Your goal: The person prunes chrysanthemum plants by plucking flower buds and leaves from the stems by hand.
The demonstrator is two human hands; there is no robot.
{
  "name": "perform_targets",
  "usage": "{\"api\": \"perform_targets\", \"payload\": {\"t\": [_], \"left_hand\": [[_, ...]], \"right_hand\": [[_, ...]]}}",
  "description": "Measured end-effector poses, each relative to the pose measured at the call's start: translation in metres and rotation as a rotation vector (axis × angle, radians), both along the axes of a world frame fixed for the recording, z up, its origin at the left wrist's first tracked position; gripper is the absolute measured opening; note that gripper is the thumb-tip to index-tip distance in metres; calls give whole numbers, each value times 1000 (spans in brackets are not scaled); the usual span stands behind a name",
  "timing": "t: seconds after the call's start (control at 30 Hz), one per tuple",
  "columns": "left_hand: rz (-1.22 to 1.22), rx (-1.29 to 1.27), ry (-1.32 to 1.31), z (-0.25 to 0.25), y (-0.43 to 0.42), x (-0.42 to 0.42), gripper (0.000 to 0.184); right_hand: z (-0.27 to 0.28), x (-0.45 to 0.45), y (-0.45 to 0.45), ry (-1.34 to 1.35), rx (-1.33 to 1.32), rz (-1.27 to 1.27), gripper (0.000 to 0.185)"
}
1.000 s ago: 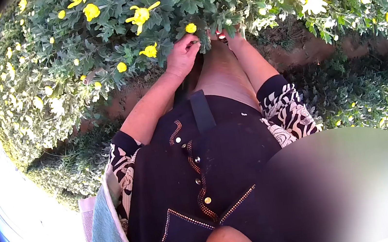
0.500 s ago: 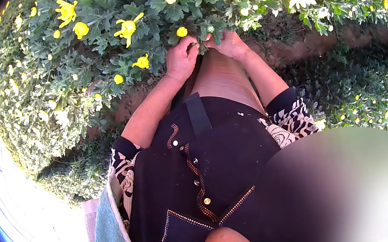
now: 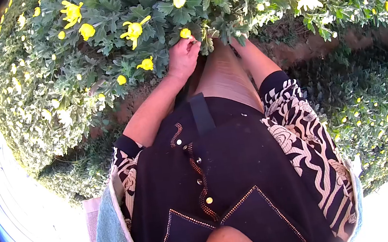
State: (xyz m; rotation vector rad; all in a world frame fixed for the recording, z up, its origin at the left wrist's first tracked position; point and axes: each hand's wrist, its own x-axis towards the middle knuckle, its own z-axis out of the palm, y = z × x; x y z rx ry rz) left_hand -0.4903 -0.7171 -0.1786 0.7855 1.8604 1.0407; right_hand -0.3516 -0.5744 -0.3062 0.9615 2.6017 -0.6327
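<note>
Just below a yellow chrysanthemum bud (image 3: 185,33), my left hand (image 3: 183,59) is closed with thumb and fingers curled together. What lies between those fingertips is too small to make out. My right hand (image 3: 239,45) reaches under the chrysanthemum leaves (image 3: 231,27), which cover its fingers; only the wrist end shows. Around both hands grow dark green lobed leaves. A spiky yellow chrysanthemum (image 3: 133,31) and a smaller yellow bloom (image 3: 146,64) stand left of my left hand.
Dense chrysanthemum plants (image 3: 40,68) fill the far side and left. Bare brown soil (image 3: 292,49) shows beneath them on the right, with another planted row (image 3: 367,98) behind. A blue towel (image 3: 109,240) hangs at my left side.
My right hand has gone from beside the left hand, where its fingers showed, to under the leaves. My left hand stays almost in place, still closed.
</note>
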Motion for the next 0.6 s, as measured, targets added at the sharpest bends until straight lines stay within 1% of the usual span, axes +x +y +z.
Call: {"api": "perform_targets", "payload": {"t": [0.07, 0.13, 0.23, 0.3, 0.33, 0.37, 0.4, 0.43, 0.47, 0.5, 0.53, 0.57, 0.6], "left_hand": [[48, -12, -35, 10, 7, -1, 15], [116, -51, -131, 16, 9, -2, 12], [100, 3, -58, 3, 6, -1, 13], [100, 5, -66, 4, 5, 2, 14], [95, 6, -74, 6, 6, 4, 14], [96, 10, -75, 4, 6, 4, 14], [88, 4, -16, -2, 5, 3, 15], [81, -6, 46, -6, 2, 1, 16], [85, -8, 51, -10, -1, -1, 16], [89, -6, 51, -14, -4, -2, 15], [92, -4, 49, -12, -5, -3, 14], [94, -4, 49, -11, -5, -2, 14], [98, 10, 3, -4, -1, -2, 14]], "right_hand": [[17, 2, 4, 30, -126, -52, 53], [41, 6, 5, 34, -275, -82, 52], [93, 13, -16, 34, -321, -80, 50], [113, 10, -33, 37, -270, -66, 49], [112, 7, -39, 34, -267, -64, 49], [107, 6, -45, 229, -309, -233, 42], [100, 6, -51, 429, -351, -400, 35], [90, 5, -52, 516, -421, -481, 31], [80, 4, -53, 608, -488, -560, 28], [69, 6, -48, 583, -512, -569, 31], [70, 8, -43, 556, -535, -580, 34], [72, 14, -33, 441, -448, -394, 45], [62, 18, -30, 440, -447, -392, 45]]}}
